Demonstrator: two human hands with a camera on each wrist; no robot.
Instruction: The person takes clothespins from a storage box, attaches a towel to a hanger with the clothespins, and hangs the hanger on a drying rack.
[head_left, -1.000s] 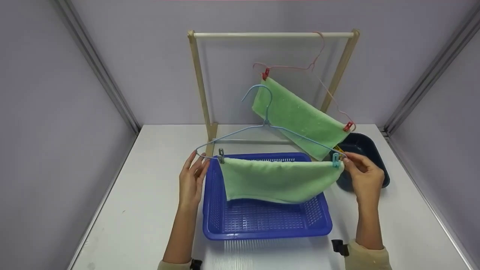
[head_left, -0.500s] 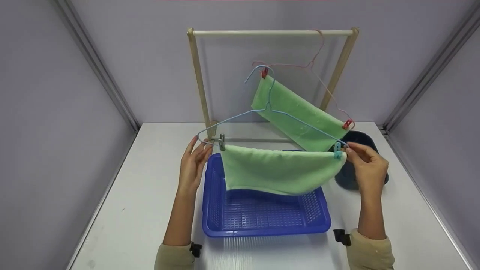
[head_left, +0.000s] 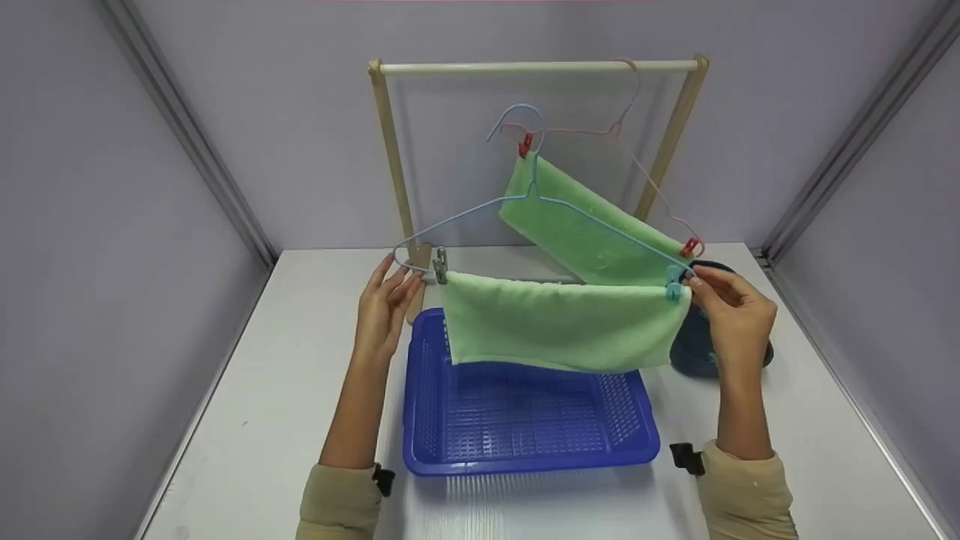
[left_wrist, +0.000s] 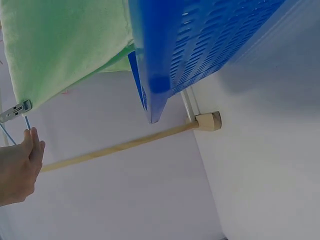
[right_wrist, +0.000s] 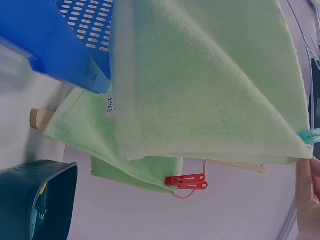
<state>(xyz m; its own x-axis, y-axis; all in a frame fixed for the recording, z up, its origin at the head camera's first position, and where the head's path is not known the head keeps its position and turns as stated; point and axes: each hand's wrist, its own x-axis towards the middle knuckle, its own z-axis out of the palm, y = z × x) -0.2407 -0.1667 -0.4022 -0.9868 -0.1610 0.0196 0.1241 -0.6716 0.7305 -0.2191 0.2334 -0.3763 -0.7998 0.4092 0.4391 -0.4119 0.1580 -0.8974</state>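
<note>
A light-blue clothes hanger (head_left: 480, 207) is held up in front of the rack, its hook upward. A light-green towel (head_left: 562, 322) hangs from its lower wire, fastened by a grey clothespin (head_left: 440, 266) at the left and a light-blue clothespin (head_left: 673, 285) at the right. My left hand (head_left: 381, 307) holds the hanger's left end between thumb and fingers, seen also in the left wrist view. At the right end, my right hand (head_left: 735, 315) pinches the hanger beside the light-blue clothespin. Only part of that hand shows in the right wrist view.
Behind stands a wooden rack with a white bar (head_left: 480, 68). A pink hanger (head_left: 577, 132) hangs there, tilted, with another green towel (head_left: 592, 225) on red clothespins (right_wrist: 187, 181). Below are a blue basket (head_left: 525, 466) and a dark teal bin (right_wrist: 50, 195) holding small items.
Both hands have raised the blue hanger and its towel, moving them up and toward the rack. Its hook now overlaps the pink hanger in the head view.
</note>
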